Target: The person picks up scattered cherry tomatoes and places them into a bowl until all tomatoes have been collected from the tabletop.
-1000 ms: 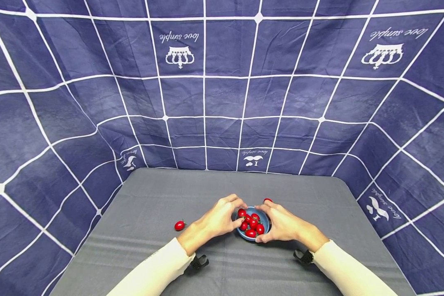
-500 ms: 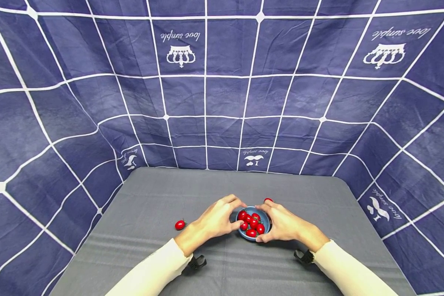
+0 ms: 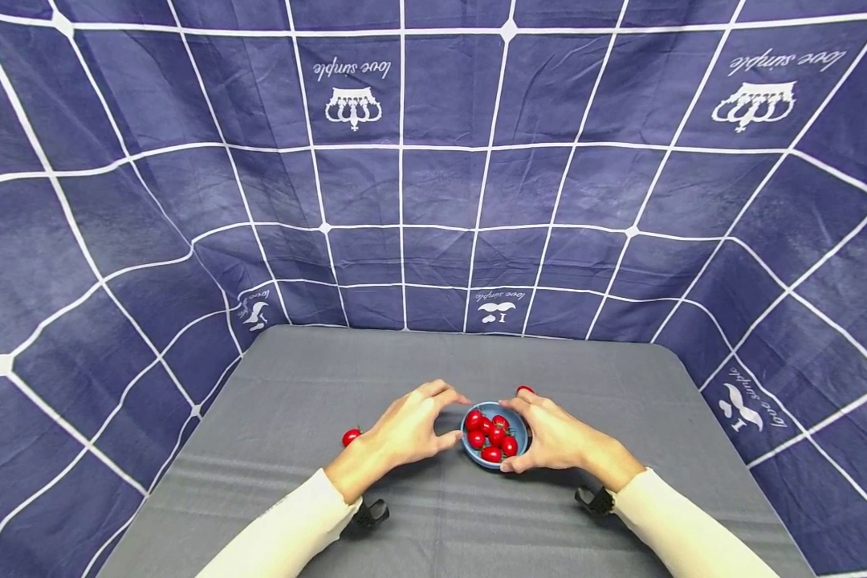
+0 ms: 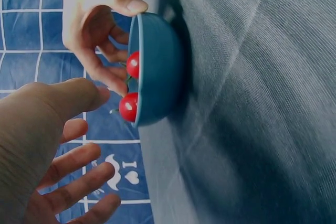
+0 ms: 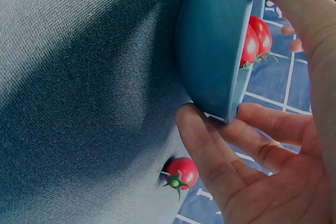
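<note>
A blue bowl [image 3: 488, 464] with several red cherry tomatoes [image 3: 490, 454] in it stands on the grey cloth. My right hand [image 3: 559, 433] grips the bowl from the right, thumb at the near rim and fingers round the far side. In the right wrist view, fingertips [image 5: 191, 111] lie along the bowl's outer wall [image 5: 210, 45]. My left hand [image 3: 408, 425] is just left of the bowl, fingers spread and holding nothing. The left wrist view shows its thumb [image 4: 86, 95] a little short of the rim, near two tomatoes [image 4: 129, 107].
One loose tomato [image 3: 350, 436] lies left of the bowl, partly behind the left wrist. Another tomato [image 5: 181, 173] lies beyond the right hand's fingers. The grey table [image 3: 376, 353] is backed by a blue cloth [image 3: 433, 193] with a white grid on three sides.
My left hand has let go of the bowl's left side and drawn back to the left, now partly covering the left loose tomato. The right hand and bowl have stayed put.
</note>
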Action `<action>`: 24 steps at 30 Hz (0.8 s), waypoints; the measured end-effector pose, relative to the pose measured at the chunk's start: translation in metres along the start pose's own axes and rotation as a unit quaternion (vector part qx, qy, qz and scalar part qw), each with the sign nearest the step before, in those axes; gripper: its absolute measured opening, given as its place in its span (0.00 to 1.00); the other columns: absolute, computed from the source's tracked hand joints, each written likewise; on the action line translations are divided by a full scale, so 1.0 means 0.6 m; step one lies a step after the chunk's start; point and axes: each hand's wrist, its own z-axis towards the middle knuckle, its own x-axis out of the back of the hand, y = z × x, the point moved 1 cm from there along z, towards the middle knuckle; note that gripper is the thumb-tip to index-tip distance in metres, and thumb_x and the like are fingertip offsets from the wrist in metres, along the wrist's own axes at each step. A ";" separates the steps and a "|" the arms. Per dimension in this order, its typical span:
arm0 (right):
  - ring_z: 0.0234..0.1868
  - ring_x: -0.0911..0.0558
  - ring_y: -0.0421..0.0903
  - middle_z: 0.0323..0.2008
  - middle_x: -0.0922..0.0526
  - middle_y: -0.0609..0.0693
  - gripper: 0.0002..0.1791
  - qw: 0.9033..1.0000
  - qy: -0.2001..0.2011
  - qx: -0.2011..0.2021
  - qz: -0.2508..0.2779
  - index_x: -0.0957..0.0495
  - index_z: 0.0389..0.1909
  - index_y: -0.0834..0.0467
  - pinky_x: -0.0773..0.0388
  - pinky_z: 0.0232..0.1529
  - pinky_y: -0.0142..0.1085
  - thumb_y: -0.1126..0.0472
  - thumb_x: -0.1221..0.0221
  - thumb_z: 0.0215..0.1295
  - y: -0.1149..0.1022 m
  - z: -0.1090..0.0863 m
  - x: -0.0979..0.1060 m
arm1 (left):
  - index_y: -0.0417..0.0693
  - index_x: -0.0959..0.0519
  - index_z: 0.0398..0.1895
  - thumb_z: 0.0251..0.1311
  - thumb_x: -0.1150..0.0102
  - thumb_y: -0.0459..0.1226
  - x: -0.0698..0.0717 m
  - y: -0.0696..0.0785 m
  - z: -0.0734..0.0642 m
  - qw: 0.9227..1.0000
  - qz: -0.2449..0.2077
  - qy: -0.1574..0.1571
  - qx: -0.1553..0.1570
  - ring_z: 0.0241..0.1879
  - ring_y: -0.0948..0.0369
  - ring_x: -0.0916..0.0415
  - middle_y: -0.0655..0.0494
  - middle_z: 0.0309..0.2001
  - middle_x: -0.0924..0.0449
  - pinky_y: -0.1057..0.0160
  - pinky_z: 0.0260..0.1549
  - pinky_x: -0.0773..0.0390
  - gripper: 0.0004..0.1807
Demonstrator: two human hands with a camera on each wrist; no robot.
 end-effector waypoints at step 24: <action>0.45 0.12 0.44 0.48 0.17 0.48 0.53 1.000 0.006 0.005 0.004 0.14 0.69 0.66 0.12 0.51 0.36 0.38 0.09 0.48 0.002 -0.002 -0.002 | 0.55 0.09 0.66 0.61 0.11 0.46 0.027 -0.086 -0.091 0.999 0.024 -0.002 0.042 0.58 0.55 0.08 0.59 0.58 0.09 0.48 0.58 0.07 0.29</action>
